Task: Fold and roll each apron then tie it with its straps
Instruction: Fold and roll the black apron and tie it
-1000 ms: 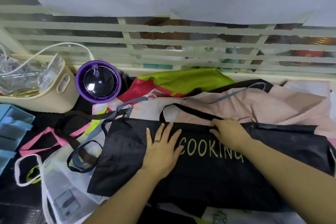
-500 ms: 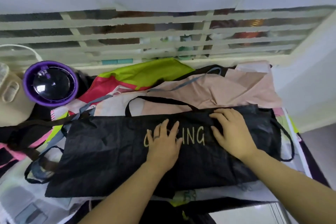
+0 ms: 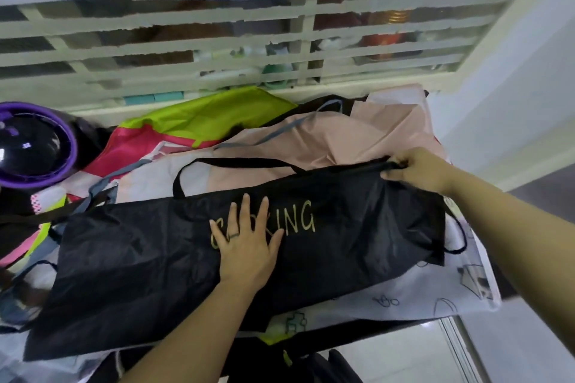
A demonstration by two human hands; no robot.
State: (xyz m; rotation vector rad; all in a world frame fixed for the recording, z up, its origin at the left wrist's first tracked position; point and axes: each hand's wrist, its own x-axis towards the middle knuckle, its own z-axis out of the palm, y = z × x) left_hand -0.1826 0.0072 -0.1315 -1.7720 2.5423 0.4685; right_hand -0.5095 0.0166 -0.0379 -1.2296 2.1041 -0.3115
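A black apron point(image 3: 357, 236) with gold "COOKING" lettering lies folded lengthwise across the pile of aprons on the table. My left hand point(image 3: 247, 246) lies flat with spread fingers on the lettering and covers its first letters. My right hand point(image 3: 415, 169) grips the apron's far top edge near its right end, fingers curled over the fold. The black neck strap point(image 3: 236, 160) loops out above the apron's top edge. A thin black waist strap point(image 3: 460, 236) hangs off the right end.
Under the black apron lie a pink apron point(image 3: 357, 140), a green and red one point(image 3: 199, 121) and a white printed one point(image 3: 435, 292). A purple-rimmed round object point(image 3: 34, 149) sits at the left. A slatted white grille point(image 3: 217, 50) runs behind; floor shows at the right.
My right hand slid right along the apron's top edge and closed on it near the right end. My left hand stayed flat on the lettering. The view shifted further right.
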